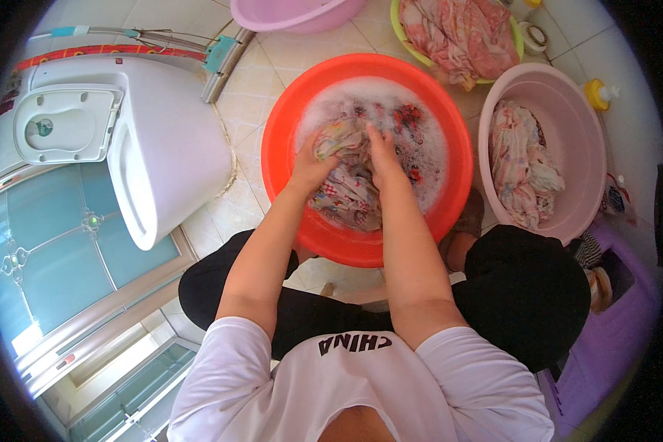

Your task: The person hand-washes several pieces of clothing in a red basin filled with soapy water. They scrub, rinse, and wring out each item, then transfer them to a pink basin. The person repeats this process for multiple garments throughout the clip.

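Note:
In front of me on the tiled floor stands a red plastic basin (282,132) with sudsy water. My left hand (312,168) grips a wet patterned cloth (345,190) near the basin's middle, its fingers partly behind the fabric. Against the right side of the same cloth lies my right hand (384,152), fingers spread and pointing away from me; whether it holds any fabric cannot be told. Part of the cloth lies bunched in the suds toward the near rim. Dark and red fabric (410,117) shows through the foam to the right of my right hand.
A pale pink basin (580,138) with wrung cloths (522,160) stands close on the right. Beyond it is a green basin (432,59) of pink fabric (464,33). A pink tub (298,22) lies ahead, a white toilet (182,127) and a mop (221,61) left, a purple container (613,331) lower right.

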Tool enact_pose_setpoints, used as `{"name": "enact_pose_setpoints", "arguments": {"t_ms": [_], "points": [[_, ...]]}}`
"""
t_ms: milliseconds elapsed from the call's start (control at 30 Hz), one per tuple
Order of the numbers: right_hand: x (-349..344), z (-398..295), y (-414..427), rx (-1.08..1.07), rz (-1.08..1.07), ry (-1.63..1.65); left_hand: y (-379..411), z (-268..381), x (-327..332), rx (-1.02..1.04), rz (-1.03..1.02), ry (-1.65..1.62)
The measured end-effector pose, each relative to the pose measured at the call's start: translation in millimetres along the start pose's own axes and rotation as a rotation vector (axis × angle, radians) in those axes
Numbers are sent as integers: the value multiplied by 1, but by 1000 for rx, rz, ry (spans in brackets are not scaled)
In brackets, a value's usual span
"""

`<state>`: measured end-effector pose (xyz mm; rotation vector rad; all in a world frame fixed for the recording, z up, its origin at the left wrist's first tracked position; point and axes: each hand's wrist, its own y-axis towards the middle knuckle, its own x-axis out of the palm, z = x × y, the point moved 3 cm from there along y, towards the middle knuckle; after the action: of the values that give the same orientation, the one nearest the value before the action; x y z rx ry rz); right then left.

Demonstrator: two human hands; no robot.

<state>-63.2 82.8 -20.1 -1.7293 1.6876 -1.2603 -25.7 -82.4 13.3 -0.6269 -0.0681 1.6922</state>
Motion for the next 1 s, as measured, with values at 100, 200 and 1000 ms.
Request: {"name": "enact_pose_setpoints", "arguments": {"t_ms": [100, 200, 1000], "points": [[5, 0, 13, 34, -247, 364, -29, 99, 17, 143, -265, 165], [16, -16, -24, 170, -514, 672, -65, 132, 26, 351, -339, 324], [38, -58, -64, -237, 63, 142, -2, 9, -30, -62, 51, 243]]}}
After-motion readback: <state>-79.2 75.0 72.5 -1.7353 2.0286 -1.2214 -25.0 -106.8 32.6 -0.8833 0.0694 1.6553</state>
